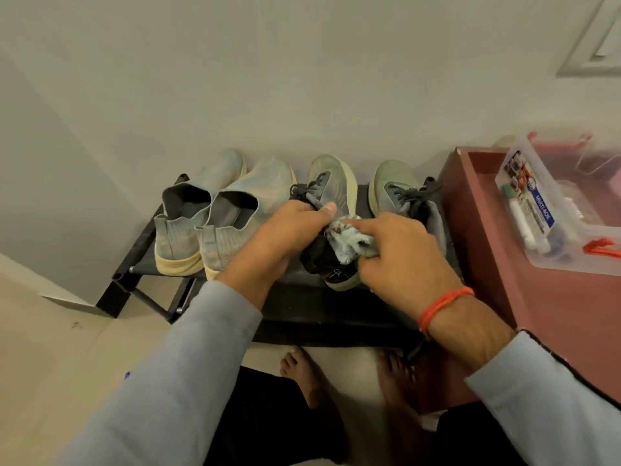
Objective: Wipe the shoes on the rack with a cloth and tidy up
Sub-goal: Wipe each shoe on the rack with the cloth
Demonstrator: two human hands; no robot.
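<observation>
A black shoe rack [336, 307] against the wall carries two pairs of shoes. The left pair is grey-blue knit slip-ons [208, 210]. The right pair is green lace-up sneakers; one sneaker [332, 183] sits in the middle and the other [400, 190] at the right end. My left hand [285, 237] grips the middle sneaker around its tongue and collar. My right hand [400, 250] holds a crumpled pale-blue cloth [353, 242] and presses it against that sneaker's side near the opening. Its heel is partly hidden by both hands.
A maroon cabinet [537, 297] stands right of the rack, with a clear plastic box [554, 210] of small items on top. The wall runs just behind the shoes. Beige floor tiles [67, 348] lie to the left. My bare feet [302, 375] stand in front of the rack.
</observation>
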